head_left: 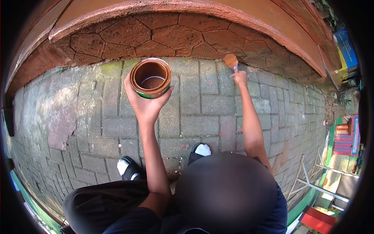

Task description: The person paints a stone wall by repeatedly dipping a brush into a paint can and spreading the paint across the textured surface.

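My left hand (146,103) is wrapped round an open paint can (155,93) with brown paint inside and a green label low on its side. The can is held up over the paving, its mouth facing the camera. Farther right, my right hand (240,78) is closed on the handle of a paintbrush (230,61). The bristles are coated in orange-brown paint and lie against the foot of the stone-patterned wall (175,35). Most of that wall is reddish brown; its lower right part looks duller and greyer.
Grey paving bricks (206,105) cover the ground, with small red specks. My feet in white socks and dark sandals (130,168) are below the can. A metal frame (311,183) stands at the right, and a blue and yellow box (346,52) at the upper right.
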### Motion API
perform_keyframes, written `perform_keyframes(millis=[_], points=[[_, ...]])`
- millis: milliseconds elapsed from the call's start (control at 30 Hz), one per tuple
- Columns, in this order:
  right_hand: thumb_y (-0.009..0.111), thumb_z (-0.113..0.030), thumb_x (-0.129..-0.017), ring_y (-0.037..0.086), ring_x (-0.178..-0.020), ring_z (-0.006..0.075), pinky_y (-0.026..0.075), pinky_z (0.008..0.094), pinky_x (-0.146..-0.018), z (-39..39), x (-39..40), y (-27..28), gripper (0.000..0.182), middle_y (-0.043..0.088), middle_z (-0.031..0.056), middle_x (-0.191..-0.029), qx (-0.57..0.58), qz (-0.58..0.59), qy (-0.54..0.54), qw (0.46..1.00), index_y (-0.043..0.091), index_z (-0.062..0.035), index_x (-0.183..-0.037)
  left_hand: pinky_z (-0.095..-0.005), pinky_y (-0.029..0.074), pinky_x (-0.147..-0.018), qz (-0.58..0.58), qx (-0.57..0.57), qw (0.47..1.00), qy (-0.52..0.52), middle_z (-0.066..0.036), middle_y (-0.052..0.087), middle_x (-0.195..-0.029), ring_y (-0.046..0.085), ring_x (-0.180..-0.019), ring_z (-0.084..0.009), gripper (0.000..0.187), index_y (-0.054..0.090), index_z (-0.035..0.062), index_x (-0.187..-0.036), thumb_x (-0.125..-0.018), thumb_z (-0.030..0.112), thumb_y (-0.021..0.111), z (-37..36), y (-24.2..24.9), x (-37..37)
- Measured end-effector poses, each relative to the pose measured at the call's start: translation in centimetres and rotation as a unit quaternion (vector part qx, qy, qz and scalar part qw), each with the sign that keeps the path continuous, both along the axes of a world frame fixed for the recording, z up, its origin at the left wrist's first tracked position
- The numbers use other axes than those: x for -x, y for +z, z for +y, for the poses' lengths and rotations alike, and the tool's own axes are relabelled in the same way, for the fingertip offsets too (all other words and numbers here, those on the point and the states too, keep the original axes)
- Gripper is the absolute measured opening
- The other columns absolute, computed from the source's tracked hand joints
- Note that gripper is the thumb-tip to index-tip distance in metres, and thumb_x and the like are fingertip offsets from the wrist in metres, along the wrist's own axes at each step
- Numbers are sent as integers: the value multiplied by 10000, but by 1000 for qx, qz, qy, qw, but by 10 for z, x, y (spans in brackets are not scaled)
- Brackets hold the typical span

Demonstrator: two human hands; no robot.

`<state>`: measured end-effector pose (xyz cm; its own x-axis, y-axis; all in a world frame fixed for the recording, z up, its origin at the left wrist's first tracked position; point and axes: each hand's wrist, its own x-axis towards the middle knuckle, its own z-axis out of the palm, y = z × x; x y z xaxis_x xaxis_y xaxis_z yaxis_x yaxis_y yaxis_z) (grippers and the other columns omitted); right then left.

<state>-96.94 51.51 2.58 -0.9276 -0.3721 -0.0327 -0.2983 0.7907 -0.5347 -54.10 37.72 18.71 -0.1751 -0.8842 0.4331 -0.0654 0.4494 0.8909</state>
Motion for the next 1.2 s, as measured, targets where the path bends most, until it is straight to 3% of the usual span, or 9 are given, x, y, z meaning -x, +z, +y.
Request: perform_keyframes(millis=[100,300,400,467,600,767,1000,1100,1200], points=[[575,-547,-913,665,-671,361,490,446,-674,-8,-27,41,571,665,179,-650,27,28,22,999,727,-52,-675,-384,439,-994,-10,-9,1000,-5,-118,532,-1191,556,-1124,-252,883,459,7,-1278,-558,184,938,3,2,3],[551,-586,-927,620,-593,246,460,399,-602,41,32,48,614,596,90,-553,36,54,-14,998,707,-51,-668,-359,459,-988,5,-30,999,-32,-114,558,-1190,580,-1108,-227,863,463,9,-1272,-564,147,936,3,1,12],[547,-583,-930,656,-635,294,483,404,-634,69,76,57,610,651,134,-626,11,99,-121,988,721,-51,-689,-364,460,-988,-3,-34,999,-32,-110,567,-1189,583,-1109,-226,856,466,13,-1269,-567,154,937,3,2,12],[563,-541,-931,665,-916,441,505,502,-789,69,78,87,562,695,268,-843,-28,90,-136,986,740,-39,-752,-367,459,-995,-11,-32,999,-31,-110,568,-1206,581,-1119,-225,859,463,14,-1280,-576,157,935,2,0,16],[505,-419,-992,656,-908,478,510,542,-776,31,19,66,512,678,303,-872,-32,167,-163,972,705,37,-876,-368,466,-1000,-9,-57,998,-37,-121,570,-1227,579,-1134,-222,865,456,7,-1288,-581,144,934,4,-11,26],[510,-410,-991,667,-827,463,528,551,-732,-25,-94,37,461,678,277,-844,-78,93,104,987,707,-2,-906,-373,459,-998,2,-70,996,-52,-124,556,-1233,576,-1132,-233,870,450,4,-1284,-579,157,937,9,-37,45],[542,-408,-985,658,-761,455,480,519,-652,-46,-158,140,384,648,250,-723,-24,-20,251,968,641,-37,-995,-378,460,-1010,-35,24,999,-23,-132,564,-1235,577,-1153,-247,979,400,-8,-1342,-547,169,944,-2,-45,27],[578,-355,-979,653,-873,365,477,440,-755,-36,-144,199,322,653,222,-930,48,59,321,944,552,-62,-1109,-383,456,-1018,-4,-15,1000,-14,-127,575,-1237,577,-1160,-241,986,395,-3,-1357,-555,178,940,-12,-53,14],[598,-326,-971,516,-585,101,412,300,-587,-47,-156,279,286,581,50,-696,10,-53,380,923,610,-46,-1029,-379,453,-1020,-33,-2,999,25,-134,581,-1244,576,-1171,-251,995,400,-1,-1360,-541,176,938,-26,-57,2]])
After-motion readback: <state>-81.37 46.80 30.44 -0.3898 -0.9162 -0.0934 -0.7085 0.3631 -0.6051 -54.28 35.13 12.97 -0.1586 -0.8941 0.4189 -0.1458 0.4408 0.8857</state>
